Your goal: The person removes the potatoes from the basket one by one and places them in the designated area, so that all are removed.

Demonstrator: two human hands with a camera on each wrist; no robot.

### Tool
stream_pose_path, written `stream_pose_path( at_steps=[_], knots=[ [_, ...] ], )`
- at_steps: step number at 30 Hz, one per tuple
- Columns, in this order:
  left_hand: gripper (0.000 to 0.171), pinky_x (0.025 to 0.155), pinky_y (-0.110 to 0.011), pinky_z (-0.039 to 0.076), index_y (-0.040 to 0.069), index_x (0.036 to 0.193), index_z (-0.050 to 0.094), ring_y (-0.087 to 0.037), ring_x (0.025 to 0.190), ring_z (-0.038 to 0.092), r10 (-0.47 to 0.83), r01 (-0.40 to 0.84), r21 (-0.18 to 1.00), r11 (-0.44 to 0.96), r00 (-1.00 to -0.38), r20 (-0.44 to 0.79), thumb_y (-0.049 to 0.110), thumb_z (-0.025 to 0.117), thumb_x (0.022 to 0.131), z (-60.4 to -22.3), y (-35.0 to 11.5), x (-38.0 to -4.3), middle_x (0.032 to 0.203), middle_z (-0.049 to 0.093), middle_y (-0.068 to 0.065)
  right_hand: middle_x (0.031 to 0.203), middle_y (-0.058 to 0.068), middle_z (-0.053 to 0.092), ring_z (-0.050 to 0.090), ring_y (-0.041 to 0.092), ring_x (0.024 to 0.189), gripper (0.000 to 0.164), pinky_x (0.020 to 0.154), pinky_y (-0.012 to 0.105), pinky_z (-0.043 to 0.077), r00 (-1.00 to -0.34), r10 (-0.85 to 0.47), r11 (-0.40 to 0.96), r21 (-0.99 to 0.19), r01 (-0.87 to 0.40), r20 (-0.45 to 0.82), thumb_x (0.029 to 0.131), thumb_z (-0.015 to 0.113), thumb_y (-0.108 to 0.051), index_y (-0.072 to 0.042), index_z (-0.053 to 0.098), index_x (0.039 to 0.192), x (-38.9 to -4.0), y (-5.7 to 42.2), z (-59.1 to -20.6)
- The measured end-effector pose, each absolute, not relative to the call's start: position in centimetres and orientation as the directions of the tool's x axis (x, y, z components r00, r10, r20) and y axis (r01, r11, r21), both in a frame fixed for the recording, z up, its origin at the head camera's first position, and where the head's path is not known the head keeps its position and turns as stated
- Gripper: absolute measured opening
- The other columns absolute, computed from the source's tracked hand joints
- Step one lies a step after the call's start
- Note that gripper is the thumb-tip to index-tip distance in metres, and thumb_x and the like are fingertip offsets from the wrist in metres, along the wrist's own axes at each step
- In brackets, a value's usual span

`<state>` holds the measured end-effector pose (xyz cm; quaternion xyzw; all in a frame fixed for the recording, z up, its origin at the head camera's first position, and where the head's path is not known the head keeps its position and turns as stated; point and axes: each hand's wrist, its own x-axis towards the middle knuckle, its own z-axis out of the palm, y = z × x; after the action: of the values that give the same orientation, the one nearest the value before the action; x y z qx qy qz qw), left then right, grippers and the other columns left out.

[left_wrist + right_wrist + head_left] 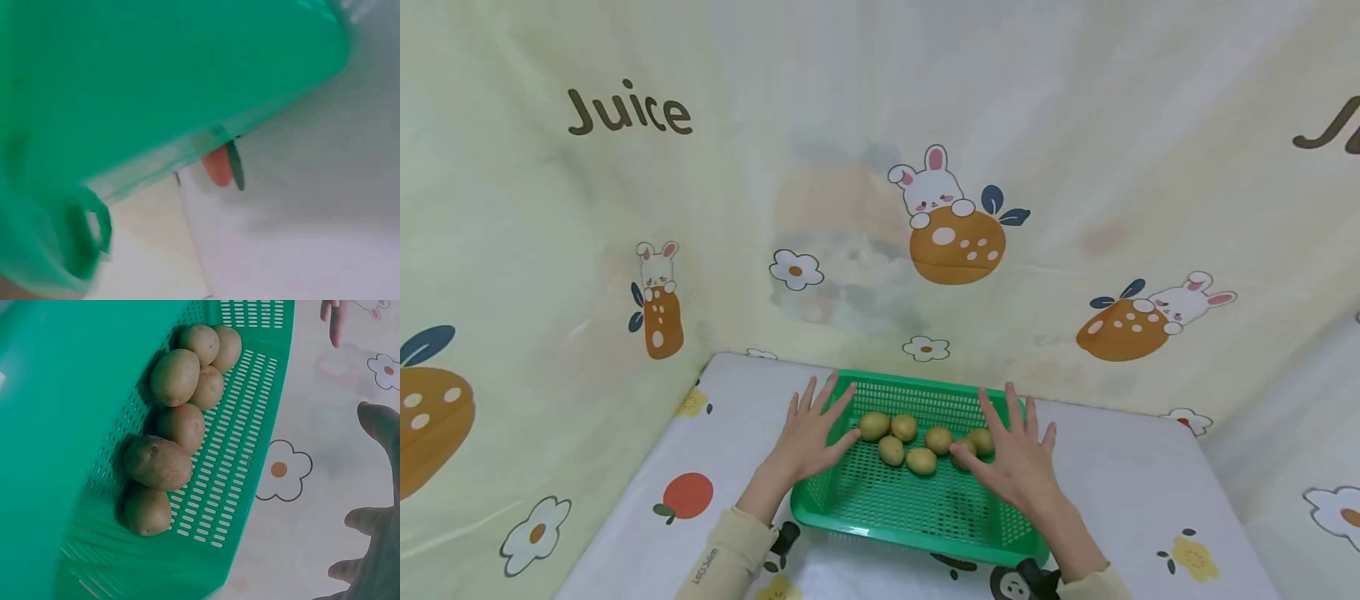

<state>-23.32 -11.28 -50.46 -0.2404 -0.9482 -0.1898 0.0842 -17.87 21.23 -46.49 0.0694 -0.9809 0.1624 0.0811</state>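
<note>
A green plastic basket (910, 502) holds several light brown potatoes (921, 462), grouped toward its far side. My left hand (805, 440) is at the basket's left side, fingers spread and straight. Over its right side is my right hand (1021, 467), also with spread fingers; the thumb overlaps a potato in the head view, and I cannot tell whether it touches. Neither hand holds anything. In the right wrist view the potatoes (175, 378) lie in a line along the slotted wall. The left wrist view shows mostly the basket's green side (156, 75).
The basket stands on a white tablecloth (1120, 483) printed with fruit and flowers. Behind it hangs a pale curtain (820, 108) with rabbit prints. A black strap or device (785, 540) sits at the left wrist, beside the cuff.
</note>
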Motion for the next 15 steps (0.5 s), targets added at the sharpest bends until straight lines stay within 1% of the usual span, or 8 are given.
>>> stream_pose_path(
  at_steps=[7,11,15],
  knots=[
    [0.069,0.108,-0.071,0.02,0.017,0.156,0.03,-0.049,0.146,0.01,0.488,0.556,0.385,0.736,-0.831,0.267,0.041,0.056,0.097,-52.2,-12.1,-23.5,0.163,0.016,-0.016,0.162,0.025,0.006,0.006,0.057,0.142,0.092,0.098,0.083,0.008,-0.977,-0.12,0.931,-0.321,-0.173,0.179,0.087,0.058,-0.065,-0.015,0.026,0.157,-18.0,21.2,-46.5],
    [0.068,0.109,-0.07,0.02,0.014,0.156,0.03,-0.051,0.145,0.011,0.511,0.578,0.429,0.694,-0.815,0.272,0.033,0.054,0.096,-53.3,-12.7,-23.6,0.162,0.016,-0.019,0.162,0.026,0.005,0.006,0.057,0.143,0.093,0.098,0.083,0.008,-0.978,-0.122,0.931,-0.322,-0.171,0.168,0.087,0.056,-0.067,-0.014,0.027,0.157,-18.0,21.0,-46.5],
    [0.072,0.106,-0.071,0.024,0.017,0.157,0.027,-0.047,0.146,0.009,0.502,0.545,0.516,0.661,-0.832,0.235,0.021,0.051,0.09,-53.8,-13.0,-23.7,0.164,0.012,-0.016,0.161,0.027,0.006,0.008,0.057,0.142,0.092,0.098,0.083,0.01,-0.979,-0.12,0.933,-0.317,-0.168,0.166,0.087,0.055,-0.067,-0.014,0.028,0.157,-18.1,20.9,-46.3]
  ],
)
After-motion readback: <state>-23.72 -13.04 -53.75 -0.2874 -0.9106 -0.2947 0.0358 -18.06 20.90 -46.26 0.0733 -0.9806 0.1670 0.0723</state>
